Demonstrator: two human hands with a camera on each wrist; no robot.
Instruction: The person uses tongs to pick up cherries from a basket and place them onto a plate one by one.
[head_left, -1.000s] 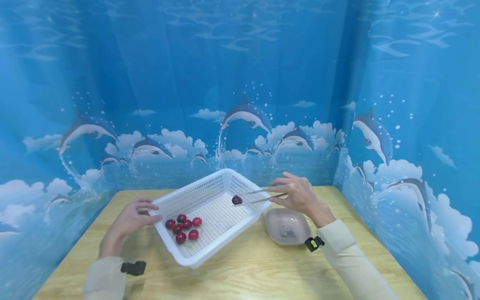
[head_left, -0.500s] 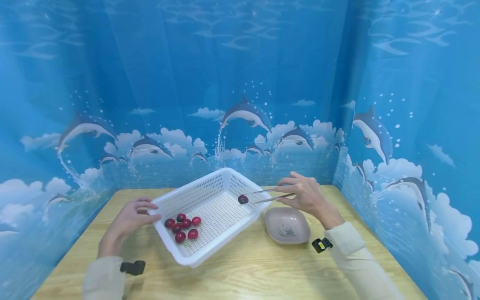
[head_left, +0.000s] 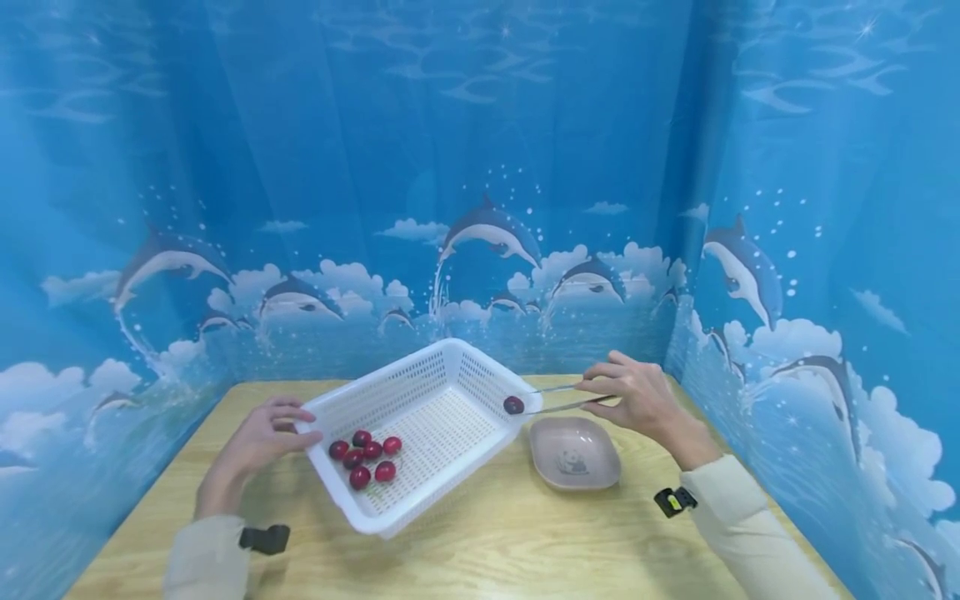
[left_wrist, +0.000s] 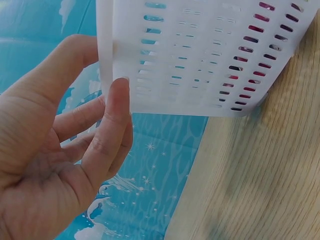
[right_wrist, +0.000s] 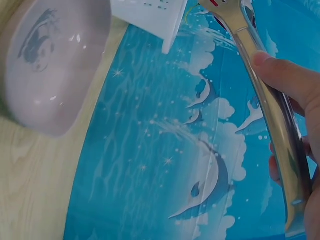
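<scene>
My left hand (head_left: pixel 258 442) pinches the left rim of a white perforated basket (head_left: pixel 427 492), thumb on one side and fingers on the other in the left wrist view. Several red cherries (head_left: pixel 372 450) lie grouped at the basket's left end. Metal tongs (right_wrist: pixel 260 90) are gripped in my right hand (head_left: pixel 637 396), thumb on one arm and fingers round the other. Between the tongs' tips is a dark cherry (head_left: pixel 513 405), seen over the basket's right end by the rim. A beige bowl (head_left: pixel 543 471) with a panda picture stands just below the tongs in the head view.
The wooden table (head_left: pixel 480 562) carries the basket and bowl. A blue curtain (head_left: pixel 360 167) printed with dolphins encloses the back and both sides. Black camera mounts sit at the left wrist (head_left: pixel 265 539) and right wrist (head_left: pixel 675 502).
My right hand has moved right, carrying the cherry in the tongs from over the basket's floor to its right rim. The left hand, basket and bowl have stayed nearly still.
</scene>
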